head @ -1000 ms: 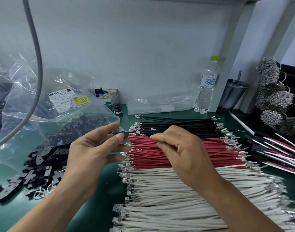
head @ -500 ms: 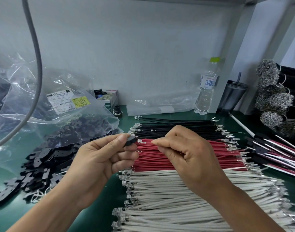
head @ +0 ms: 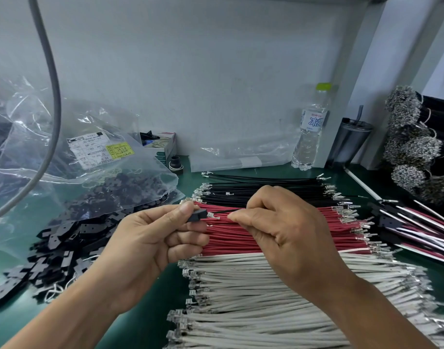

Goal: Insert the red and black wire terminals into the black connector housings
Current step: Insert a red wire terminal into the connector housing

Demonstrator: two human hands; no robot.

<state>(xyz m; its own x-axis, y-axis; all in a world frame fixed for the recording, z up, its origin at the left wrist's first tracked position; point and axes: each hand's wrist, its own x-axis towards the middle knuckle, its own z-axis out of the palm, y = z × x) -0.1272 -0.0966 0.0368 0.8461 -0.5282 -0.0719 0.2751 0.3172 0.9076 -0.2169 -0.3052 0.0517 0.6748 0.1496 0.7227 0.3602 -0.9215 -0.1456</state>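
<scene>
Between the two hands, just above the red wire bundle (head: pixel 266 233): one black connector housing (head: pixel 196 215) and one black wire (head: pixel 228 211), nearly end to end. Left hand (head: pixel 150 245) curled, thumb and forefinger pinching the housing, open mouth turned toward the right hand. Right hand (head: pixel 286 227) curled, fingertips (head: pixel 234 217) pinching the black wire a short way behind its metal terminal (head: pixel 213 215). Long axis of the wire roughly level, running left to right, in line with the housing mouth. Terminal tip just beside the mouth, at or barely short of it; seated or not, cannot tell, since the metal crimp remains fully visible outside the housing. Judged step in hand: alignment before insertion. Coming move, as a judgement: a straight push leftward along the wire's own axis, with the housing braced by the left hand. Right hand nearer to the wire stock; left hand nearer to the loose housing pile (head: pixel 52 248) and the plastic bag (head: pixel 90 172) on its outer side. Beyond the right hand, the black wire bundle (head: pixel 266 190); toward the wearer from both hands, the white wire bundle (head: pixel 278 298). Likely fault: a tilted or rotated terminal catching on the mouth edge, or a bend in the thin wire if pinched too far back.
</scene>
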